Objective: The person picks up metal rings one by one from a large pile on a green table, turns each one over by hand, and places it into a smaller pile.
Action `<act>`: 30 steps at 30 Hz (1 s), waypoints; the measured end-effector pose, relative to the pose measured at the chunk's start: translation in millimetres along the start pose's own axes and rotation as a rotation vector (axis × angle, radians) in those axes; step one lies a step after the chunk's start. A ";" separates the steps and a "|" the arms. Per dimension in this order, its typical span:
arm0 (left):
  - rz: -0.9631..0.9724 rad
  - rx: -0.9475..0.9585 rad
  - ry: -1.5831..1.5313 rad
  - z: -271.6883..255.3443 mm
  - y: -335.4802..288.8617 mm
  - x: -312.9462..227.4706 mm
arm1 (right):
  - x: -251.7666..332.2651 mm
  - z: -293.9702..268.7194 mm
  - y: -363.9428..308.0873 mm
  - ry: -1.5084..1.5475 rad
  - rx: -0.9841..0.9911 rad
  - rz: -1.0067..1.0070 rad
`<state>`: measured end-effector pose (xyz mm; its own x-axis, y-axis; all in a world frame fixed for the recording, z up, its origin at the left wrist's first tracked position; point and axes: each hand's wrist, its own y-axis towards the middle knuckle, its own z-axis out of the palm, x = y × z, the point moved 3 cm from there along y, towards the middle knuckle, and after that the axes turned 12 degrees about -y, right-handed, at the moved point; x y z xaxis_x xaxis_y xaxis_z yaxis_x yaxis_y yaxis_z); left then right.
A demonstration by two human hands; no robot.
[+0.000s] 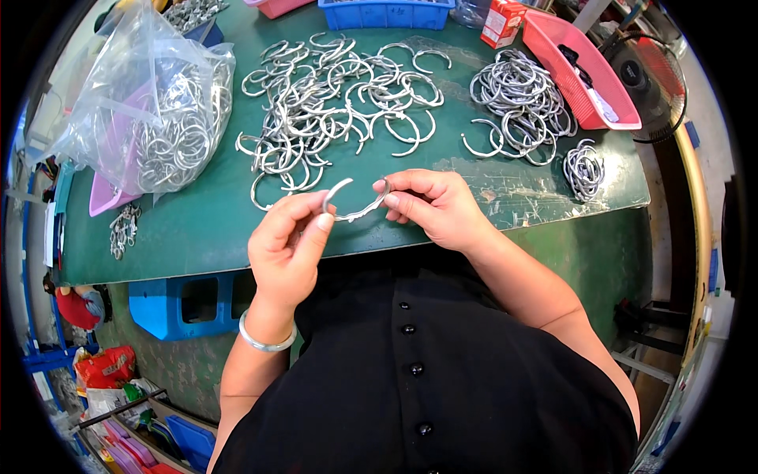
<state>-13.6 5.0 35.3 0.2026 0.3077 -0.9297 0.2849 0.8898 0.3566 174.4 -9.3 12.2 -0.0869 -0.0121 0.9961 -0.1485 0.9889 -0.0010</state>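
L hand (286, 246) & R hand (439, 208) pinch open metal ring (359, 214) btwn them.

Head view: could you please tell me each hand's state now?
Left hand: closed on the silvery ring, left side.
Right hand: closed on its right side.

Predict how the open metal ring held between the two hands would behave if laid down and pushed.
The open metal ring is probably stiff: it spans a curve between the left hand and right hand. It likely wouldn't roll far, since a gap breaks its circle. It may snag if pushed into the heaped rings, which lie overlapping.
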 end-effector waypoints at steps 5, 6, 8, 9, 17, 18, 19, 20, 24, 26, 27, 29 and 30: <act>0.322 0.125 0.251 8.1 2.7 -14.3 | 5.7 -2.3 -0.9 -0.270 -0.131 -0.246; 0.355 0.117 0.268 9.1 3.2 -15.7 | 6.3 -3.3 -1.6 -0.319 -0.153 -0.293; 0.354 0.100 0.281 8.1 2.6 -16.6 | 9.8 -5.4 -2.6 -0.422 -0.178 -0.414; 0.353 0.091 0.288 7.4 2.2 -16.8 | 11.3 -5.6 -3.2 -0.473 -0.190 -0.474; 0.251 0.056 0.201 -3.8 1.5 -3.6 | 28.5 -4.1 -9.7 -0.659 -0.229 -0.631; 0.221 0.030 0.151 -6.1 1.1 1.7 | 31.0 -2.9 -10.9 -0.676 -0.218 -0.643; 0.154 0.003 0.060 -7.7 0.4 7.0 | 34.6 -0.9 -12.0 -0.661 -0.199 -0.666; 0.087 -0.024 -0.031 -8.3 -0.4 11.8 | 38.4 2.0 -12.7 -0.645 -0.179 -0.689; -0.138 -0.084 -0.290 -3.9 0.1 22.6 | 43.3 8.7 -15.5 -0.637 -0.141 -0.751; -0.220 -0.093 -0.376 -2.3 -0.2 26.4 | 48.1 11.5 -15.4 -0.641 -0.119 -0.807; -0.250 -0.090 -0.407 -1.6 -0.5 28.0 | 50.6 12.6 -15.3 -0.647 -0.114 -0.809; -0.308 -0.084 -0.465 -1.1 -1.1 30.4 | 54.3 14.9 -15.3 -0.659 -0.102 -0.813; -0.335 -0.080 -0.494 -0.5 -1.2 31.6 | 54.4 15.2 -15.1 -0.650 -0.105 -0.813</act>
<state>-8.0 13.9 5.4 0.5307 -0.1698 -0.8304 0.3410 0.9397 0.0258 157.0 -27.1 65.0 -0.5165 -0.7260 0.4540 -0.3160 0.6544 0.6869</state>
